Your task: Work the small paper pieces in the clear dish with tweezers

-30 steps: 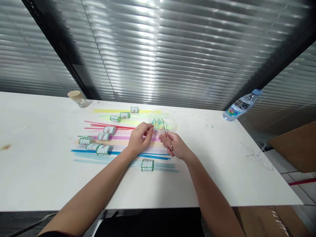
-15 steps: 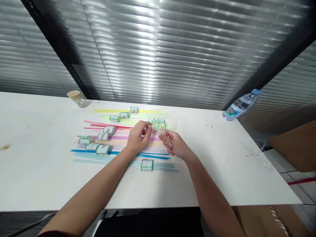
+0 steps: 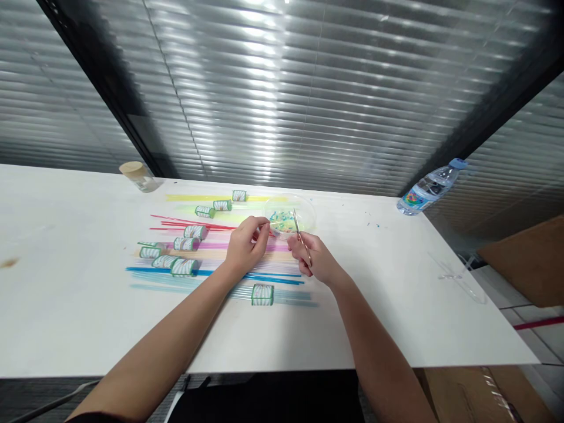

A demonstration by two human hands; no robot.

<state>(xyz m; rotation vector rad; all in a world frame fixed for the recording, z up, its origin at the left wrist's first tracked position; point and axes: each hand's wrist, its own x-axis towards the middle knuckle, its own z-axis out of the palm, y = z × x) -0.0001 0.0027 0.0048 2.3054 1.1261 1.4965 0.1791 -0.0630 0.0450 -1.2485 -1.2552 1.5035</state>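
Note:
My right hand (image 3: 315, 257) grips a pair of scissors (image 3: 301, 236), blades pointing away from me over the near right part of a clear round dish (image 3: 312, 218). Small blue, green and yellow cut bits (image 3: 282, 220) lie in the dish. At the dish's left edge my left hand (image 3: 247, 242) is closed in a pinch on a thin, pale yellowish strip, its tip reaching over the dish; the rest is hidden by the fingers. Beneath and beside this hand lie red strips (image 3: 189, 223) and blue strips (image 3: 275, 278).
Several paper-wrapped bundles of coloured strips, one wrapper (image 3: 262, 295) nearest me, spread across the white table (image 3: 379, 317). A jar with a tan lid (image 3: 138, 176) stands at the back left, a water bottle (image 3: 429, 189) at the back right. Blue scraps (image 3: 373, 225) are scattered right of the dish.
My right hand and the scissors have shifted very slightly to the right. The left hand stays nearly in place, still pinching.

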